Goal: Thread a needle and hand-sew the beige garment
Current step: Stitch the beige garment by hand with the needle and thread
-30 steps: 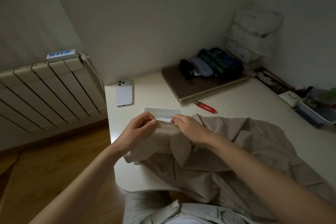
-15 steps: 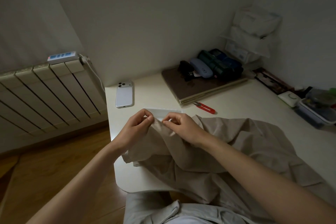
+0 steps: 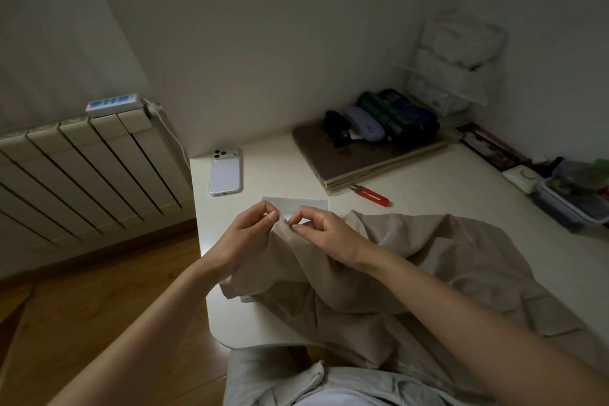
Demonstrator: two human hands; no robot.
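— Our right hand (image 3: 324, 236) has drawn in since half a second ago. Its fingertips now sit just beside those of our left hand (image 3: 248, 236).
— What do we hold?
— Both hands pinch, thumb on forefinger, the raised edge of the beige garment (image 3: 428, 260). That ridge points to twelve o'clock, at the wall. A pale sliver lies between the tips, too small for us to call.
— And the cloth's long run?
— From the pinch it spreads toward four o'clock across the table (image 3: 263, 171). It is soft, matte and rumpled into broad folds, and it drops over the near rim at six onto our lap.
— Around it?
— A flat white slip (image 3: 309, 203) lies just past our fingers at twelve. A glossy white phone (image 3: 225, 175) lies at eleven. Red-handled snips (image 3: 372, 197) lie at one, blades toward ten o'clock.
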